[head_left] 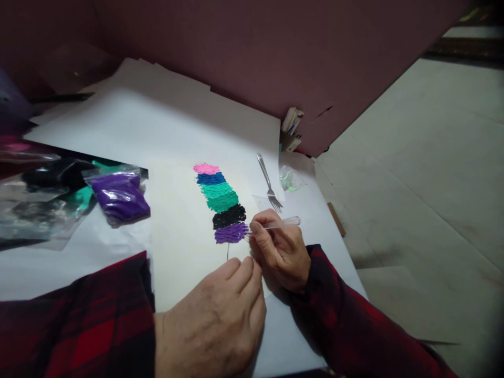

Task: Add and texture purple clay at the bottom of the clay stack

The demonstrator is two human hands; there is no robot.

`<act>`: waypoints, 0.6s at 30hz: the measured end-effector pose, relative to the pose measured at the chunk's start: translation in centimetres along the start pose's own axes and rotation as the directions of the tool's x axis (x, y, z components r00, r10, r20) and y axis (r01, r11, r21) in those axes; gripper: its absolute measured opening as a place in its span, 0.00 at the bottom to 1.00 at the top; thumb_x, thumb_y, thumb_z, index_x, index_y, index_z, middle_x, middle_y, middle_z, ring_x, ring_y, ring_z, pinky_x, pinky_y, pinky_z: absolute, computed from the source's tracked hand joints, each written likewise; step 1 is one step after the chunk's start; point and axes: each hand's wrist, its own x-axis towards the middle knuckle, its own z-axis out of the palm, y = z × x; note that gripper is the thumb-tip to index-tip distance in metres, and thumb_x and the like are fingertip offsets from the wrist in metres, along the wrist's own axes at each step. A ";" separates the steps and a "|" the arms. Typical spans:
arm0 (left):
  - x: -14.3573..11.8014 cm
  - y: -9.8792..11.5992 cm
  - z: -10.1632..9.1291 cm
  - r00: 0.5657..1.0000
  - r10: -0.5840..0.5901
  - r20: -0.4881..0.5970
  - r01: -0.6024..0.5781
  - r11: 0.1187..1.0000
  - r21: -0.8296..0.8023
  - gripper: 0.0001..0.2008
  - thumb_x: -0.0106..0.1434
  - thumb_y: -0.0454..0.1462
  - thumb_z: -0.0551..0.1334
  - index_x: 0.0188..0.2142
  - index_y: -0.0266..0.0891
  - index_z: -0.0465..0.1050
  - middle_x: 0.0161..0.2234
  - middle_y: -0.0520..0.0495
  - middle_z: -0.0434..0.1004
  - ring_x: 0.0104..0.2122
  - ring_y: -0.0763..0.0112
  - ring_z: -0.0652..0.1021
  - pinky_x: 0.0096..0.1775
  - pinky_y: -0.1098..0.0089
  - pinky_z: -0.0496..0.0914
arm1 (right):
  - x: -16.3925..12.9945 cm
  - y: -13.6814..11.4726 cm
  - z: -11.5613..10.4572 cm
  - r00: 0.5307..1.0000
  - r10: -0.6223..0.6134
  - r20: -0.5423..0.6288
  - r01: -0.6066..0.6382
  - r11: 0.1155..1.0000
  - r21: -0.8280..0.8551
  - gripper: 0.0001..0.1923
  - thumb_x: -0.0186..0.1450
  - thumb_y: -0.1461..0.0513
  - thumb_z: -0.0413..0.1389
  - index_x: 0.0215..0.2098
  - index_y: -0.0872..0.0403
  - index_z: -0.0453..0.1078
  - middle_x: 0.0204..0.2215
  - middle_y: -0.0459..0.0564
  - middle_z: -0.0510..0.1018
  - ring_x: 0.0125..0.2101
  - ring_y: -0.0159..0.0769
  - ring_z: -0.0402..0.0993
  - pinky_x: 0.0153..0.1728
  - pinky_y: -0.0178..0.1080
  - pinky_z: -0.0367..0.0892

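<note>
On a cream sheet of paper [177,226] lies a column of textured clay-like bands: a pink band [207,168], a blue one, two greens, a black band [229,216] and a purple band [230,233] closest to me. My right hand [281,249] pinches a clear plastic fork [291,221], its thin prongs at the purple band's right edge. Below that band, a short dark line [228,251] runs down the paper. My left hand [220,315] rests on the sheet's lower part with its fingers curled together; its fingertips are hidden.
A metal fork [268,184] lies beyond my right hand, beside a small clear bag [292,178]. To the left are a bag of purple material [120,195] and other plastic bags [43,202]. White sheets [169,110] cover the table up to a pinkish wall [255,47].
</note>
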 end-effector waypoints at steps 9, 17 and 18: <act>-0.1 -0.1 0.0 1.000 0.001 0.016 -0.001 1.000 -0.011 0.17 0.65 0.26 0.47 0.41 0.29 0.74 0.44 0.34 0.77 0.40 0.57 0.76 0.38 0.60 0.69 | 0.0 0.1 0.0 1.000 0.015 0.020 -0.015 1.000 0.019 0.07 0.69 0.63 0.47 0.35 0.54 0.65 0.26 0.44 0.69 0.23 0.27 0.65 0.23 0.32 0.63; -0.1 0.1 -0.1 1.000 -0.008 0.030 0.008 1.000 -0.012 0.16 0.65 0.26 0.47 0.41 0.30 0.74 0.44 0.34 0.76 0.40 0.56 0.76 0.36 0.61 0.69 | -0.1 0.1 0.0 0.999 0.008 0.039 -0.008 1.000 0.004 0.07 0.69 0.64 0.47 0.35 0.55 0.65 0.27 0.45 0.69 0.23 0.25 0.66 0.22 0.30 0.63; -0.1 0.2 -0.1 1.000 -0.011 0.025 0.011 1.000 -0.010 0.16 0.65 0.26 0.47 0.41 0.30 0.74 0.44 0.34 0.76 0.40 0.57 0.76 0.36 0.61 0.69 | 0.0 0.1 0.0 0.999 0.007 0.041 -0.007 1.000 0.003 0.07 0.69 0.64 0.47 0.35 0.54 0.65 0.27 0.45 0.69 0.23 0.25 0.65 0.22 0.30 0.62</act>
